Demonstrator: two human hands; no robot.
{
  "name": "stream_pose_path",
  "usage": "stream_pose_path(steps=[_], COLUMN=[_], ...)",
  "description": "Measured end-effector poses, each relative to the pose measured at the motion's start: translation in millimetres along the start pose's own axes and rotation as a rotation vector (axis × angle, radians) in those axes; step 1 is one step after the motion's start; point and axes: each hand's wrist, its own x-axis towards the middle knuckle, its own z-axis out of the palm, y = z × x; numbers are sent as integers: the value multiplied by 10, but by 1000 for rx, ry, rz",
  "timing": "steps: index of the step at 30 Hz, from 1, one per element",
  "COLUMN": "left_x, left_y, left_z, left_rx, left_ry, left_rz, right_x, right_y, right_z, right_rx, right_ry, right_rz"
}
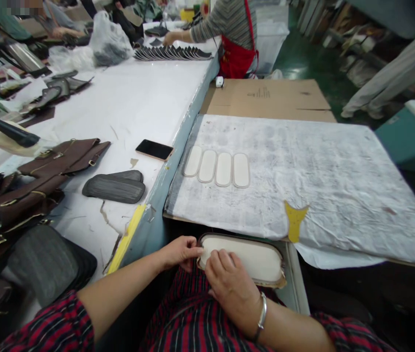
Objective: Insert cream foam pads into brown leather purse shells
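A long panel with rounded ends point(254, 259), cream on its face with a dark rim, lies near my lap at the table's front edge. Ragged brownish material shows along its lower right edge. My left hand point(183, 252) is closed at the panel's left end, thumb and forefinger pinching the rim. My right hand point(232, 281) lies over the panel's lower left edge, fingers bent together on the cream face; its thumb is partly hidden. On the table ahead, several smaller cream pieces with rounded ends point(224, 169) lie side by side. A yellow notched piece point(295, 221) rests by the front edge.
On the white table point(156, 93) to my left lie a phone point(154, 149), dark oval pieces point(115, 187) and brown leather bags point(53, 171). Flat cardboard point(266, 100) lies beyond my work surface. A co-worker in a red apron point(238, 54) handles a row of dark pieces point(172, 53).
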Motion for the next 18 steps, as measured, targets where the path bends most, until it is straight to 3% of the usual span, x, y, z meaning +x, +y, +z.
stream_pose_path(steps=[3,9,14,18], left_x=[0,27,24,-61], left_y=[-170,-387,-188,-3], left_z=[32,27,-78,2], left_rx=[-122,-203,-80,85], left_ry=[-85,-52,31,93], left_rz=[65,183,184,176], right_x=[-39,-76,-6,28], right_y=[-42,-79,-70,-138], right_z=[24,32,0,-62], right_rx=[11,9,9,40], right_ry=[25,19,-24,-58], right_rz=[6,31,32,48])
